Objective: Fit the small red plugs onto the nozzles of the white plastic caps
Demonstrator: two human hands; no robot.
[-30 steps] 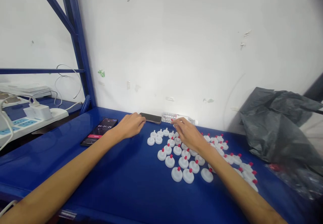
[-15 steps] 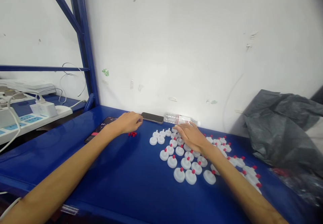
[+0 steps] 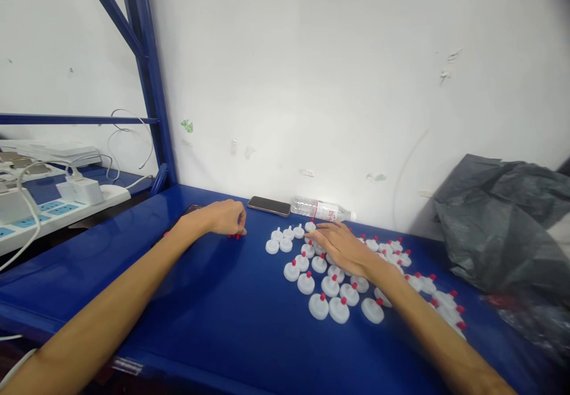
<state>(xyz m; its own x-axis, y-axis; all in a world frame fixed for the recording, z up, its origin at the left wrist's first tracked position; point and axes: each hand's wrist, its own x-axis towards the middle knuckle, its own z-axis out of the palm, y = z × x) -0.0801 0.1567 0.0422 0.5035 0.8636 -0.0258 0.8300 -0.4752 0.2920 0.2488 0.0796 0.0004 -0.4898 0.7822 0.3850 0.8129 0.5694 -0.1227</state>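
Observation:
My left hand [image 3: 228, 218] is closed, fingertips bent down among several small red caps [image 3: 236, 236] on the blue table. Whether a cap is between the fingers cannot be seen. My right hand [image 3: 342, 246] lies low over the white round nozzle lids, its fingers outstretched and pointing left. Just beyond its fingertips stands a nozzle lid with a red tip [image 3: 310, 225]. Several bare white nozzle lids [image 3: 285, 245] without red tips sit to its left. Many red-tipped nozzle lids [image 3: 339, 310] spread toward the front and right, partly covered by my right hand and forearm.
A phone [image 3: 269, 206] and a clear plastic bottle [image 3: 321, 209] lie along the wall. Another phone [image 3: 192, 209] is mostly behind my left arm. A dark plastic bag [image 3: 503, 223] occupies the right end. Power strips [image 3: 66, 205] and cables are on the left.
My left hand has come down onto the red caps, its fingers curling inward. My right hand has stayed over the nozzle lids with little movement. The view has shifted slightly.

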